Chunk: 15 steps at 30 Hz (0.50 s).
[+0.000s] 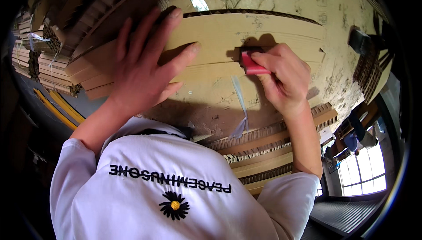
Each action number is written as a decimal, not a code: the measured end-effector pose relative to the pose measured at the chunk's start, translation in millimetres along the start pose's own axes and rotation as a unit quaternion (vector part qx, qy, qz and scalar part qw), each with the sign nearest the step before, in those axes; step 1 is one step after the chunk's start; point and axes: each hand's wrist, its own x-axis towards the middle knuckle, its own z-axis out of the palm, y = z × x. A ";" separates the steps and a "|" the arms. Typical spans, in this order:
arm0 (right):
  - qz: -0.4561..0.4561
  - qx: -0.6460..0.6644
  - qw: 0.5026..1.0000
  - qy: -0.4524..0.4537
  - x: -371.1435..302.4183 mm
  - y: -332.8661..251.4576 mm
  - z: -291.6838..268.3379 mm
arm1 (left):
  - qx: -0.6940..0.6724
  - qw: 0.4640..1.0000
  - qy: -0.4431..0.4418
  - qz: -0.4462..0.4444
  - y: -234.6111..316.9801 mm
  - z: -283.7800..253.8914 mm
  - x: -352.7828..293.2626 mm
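Long tan cardboard strips (211, 35) lie side by side in front of me, with printed lines running along them. My left hand (147, 57) rests over their left part, fingers spread, holding nothing. Pinched between the thumb and fingers of my right hand (285, 75) is a small pink-red block (254, 64) with a dark end, its exact kind not clear. It sits low against the strips right of the middle, and I cannot tell whether it touches them. A strip of clear plastic strap (240, 101) hangs over the near side.
Beneath the strips is a worn, stained cardboard surface (338, 55). Honeycomb cardboard pieces (263, 141) are stacked near my right forearm. More bundled cardboard (52, 70) stands at the far left, beside yellow floor lines (61, 108). A dark block-shaped object (359, 41) sits at the right. Another person (351, 141) is in the background.
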 end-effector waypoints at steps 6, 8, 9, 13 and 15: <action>0.256 0.428 0.838 0.223 -20.9 4.6 -21.1 | 0.012 1.000 0.015 -0.006 2.4 -0.3 -1.0; 0.274 0.344 0.876 0.200 -27.7 -1.8 -21.6 | 0.015 1.000 0.010 -0.006 1.3 1.2 1.3; 0.223 0.238 0.934 0.144 -31.1 -0.8 -18.1 | 0.014 1.000 0.011 -0.001 1.2 1.8 0.1; 0.083 0.101 0.991 0.037 -32.7 -9.9 -13.6 | 0.017 1.000 0.022 0.012 -0.4 2.3 -0.5; 0.063 0.078 0.995 0.029 -34.1 -10.1 -11.8 | 0.017 0.999 0.028 0.015 -0.9 2.5 -1.1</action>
